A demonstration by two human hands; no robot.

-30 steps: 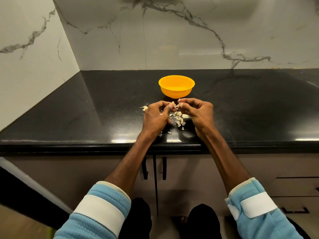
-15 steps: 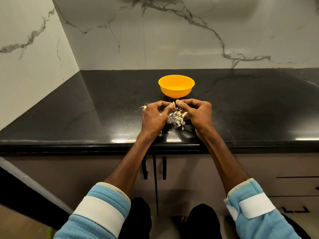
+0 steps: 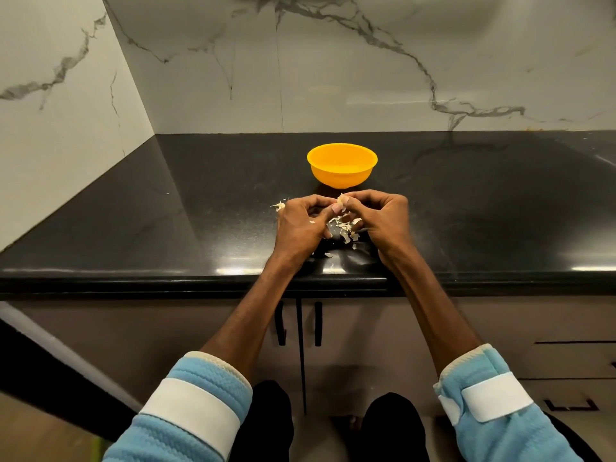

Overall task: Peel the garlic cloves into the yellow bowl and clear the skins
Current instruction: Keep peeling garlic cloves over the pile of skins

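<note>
The yellow bowl stands upright on the black counter, toward the back and near the marble wall. From the head camera only the bowl's far inner side shows, plain yellow, so what lies on its bottom cannot be told. Just at 6 o'clock from the bowl, close to it but apart, the two hands meet above the counter. The left hand has its fingers curled in, with the thumb and first finger brought together at a small pale garlic clove. The right hand is curled the same way and pinches the same clove from the 3 o'clock side, so the clove sits between the fingertips of both hands, at 12 o'clock of the knuckles. Under the hands, at 6 o'clock from the clove, a loose heap of skins lies on the counter between the two palms, with a few flakes scattered toward the front edge. At 9 o'clock of the left hand, just beside its knuckles, lies a pale scrap; whether it is skin or clove cannot be told. Both forearms reach over the counter's front edge from light blue sleeves with white bands. Below the edge hang two dark cupboard handles.
</note>
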